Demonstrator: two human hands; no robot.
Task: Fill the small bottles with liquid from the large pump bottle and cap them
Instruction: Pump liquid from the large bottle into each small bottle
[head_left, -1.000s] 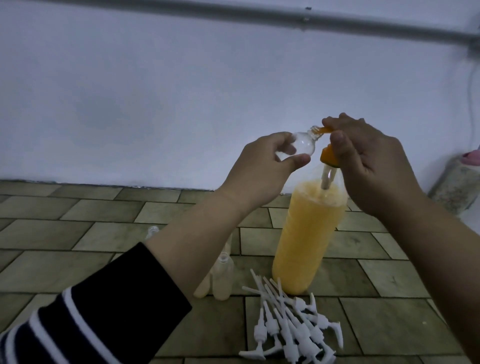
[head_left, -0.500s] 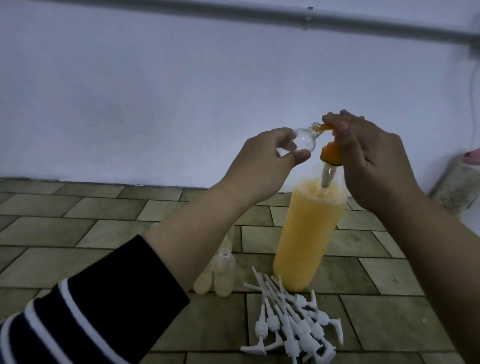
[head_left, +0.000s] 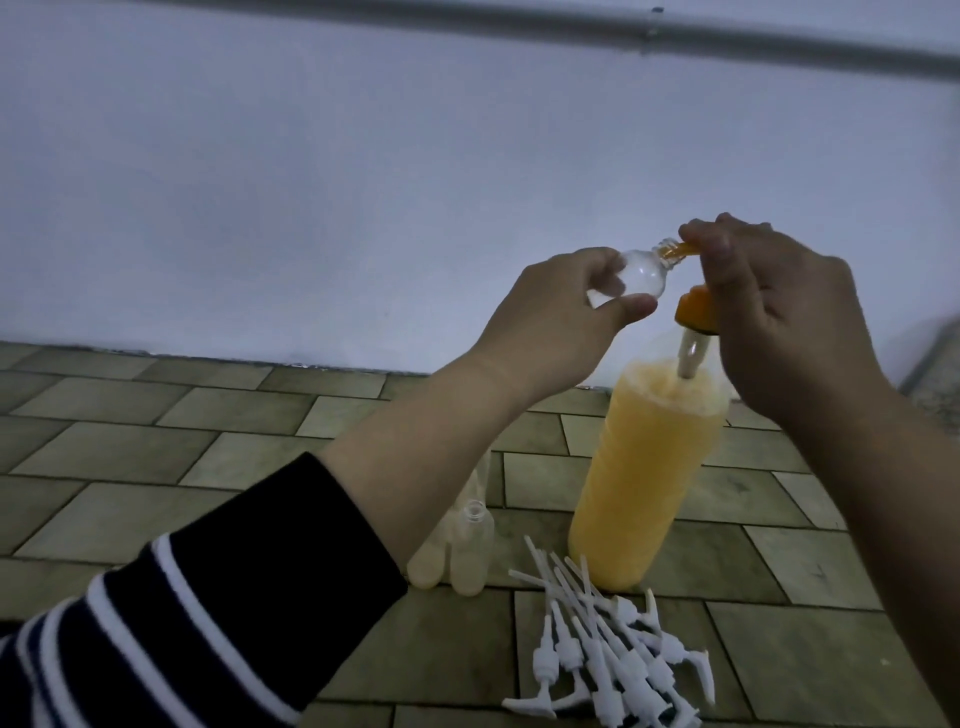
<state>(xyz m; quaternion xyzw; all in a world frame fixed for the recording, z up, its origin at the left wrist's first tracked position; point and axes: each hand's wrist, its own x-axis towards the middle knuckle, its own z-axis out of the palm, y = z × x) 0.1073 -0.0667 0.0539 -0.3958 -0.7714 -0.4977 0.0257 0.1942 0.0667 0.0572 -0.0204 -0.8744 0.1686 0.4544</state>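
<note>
While the left hand (head_left: 550, 312) grips a tilted small bottle (head_left: 278, 273), its neck meets the orange nozzle (head_left: 836, 249) of the pump bottle (head_left: 644, 478) on the floor (head_left: 156, 441). The right hand (head_left: 779, 317) curls over the pump head. White caps (head_left: 613, 660) lie just beside the base.

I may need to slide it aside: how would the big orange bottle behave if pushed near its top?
The large pump bottle is tall, narrow-based and nearly full, so probably heavy and apt to tip rather than slide. The right hand on its pump head likely steadies it.
</note>
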